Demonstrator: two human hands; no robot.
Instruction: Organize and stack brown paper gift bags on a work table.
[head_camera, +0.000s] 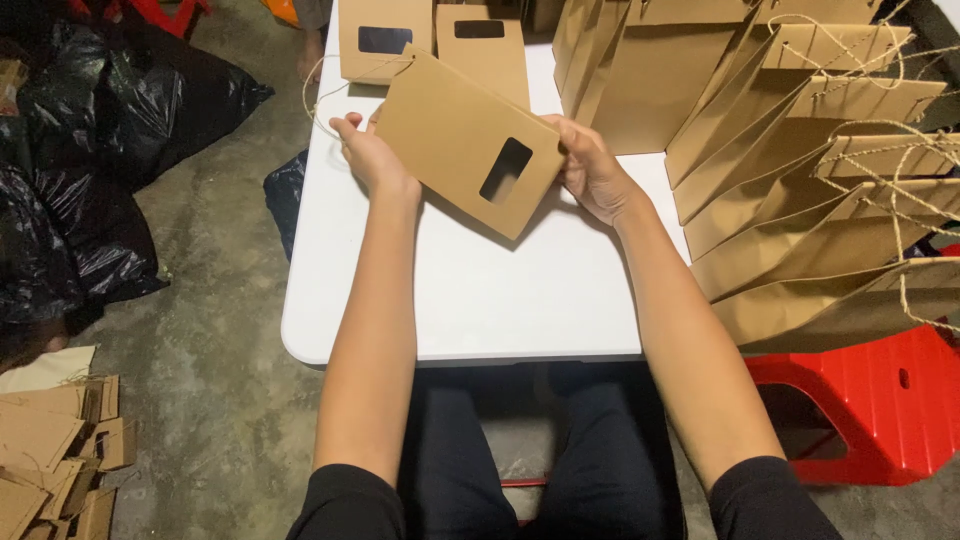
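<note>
Grey concrete floor lies all around the white table (470, 310) where I sit, my dark trousers showing under its near edge. My left hand (368, 152) and my right hand (592, 170) are both closed on one flat brown paper bag (450, 135), which I hold tilted just above the tabletop, one hand at each side edge. My left fingers curl over the bag's left edge; my right thumb and fingers pinch its right edge. Near my right hand the bag has one rectangular window cut-out (505, 170). A thin twine handle (320, 95) loops out from the bag beyond my left hand.

Past my hands, at the far end of the table, two more flat window bags (385, 40) lie side by side, each with one dark window near its top. To the right of my right hand a row of finished bags (800, 200) leans, overlapping; I count about seven, though those farthest away run together and I cannot be sure. Their string handles tangle along the top edges. Under that row, beside my right forearm, stands one red plastic stool (880, 400). Well to the left of my left hand black plastic sacks (90, 150) are heaped on the floor, and near my left elbow sits a pile of brown cardboard scraps (55, 450), too jumbled to count.
</note>
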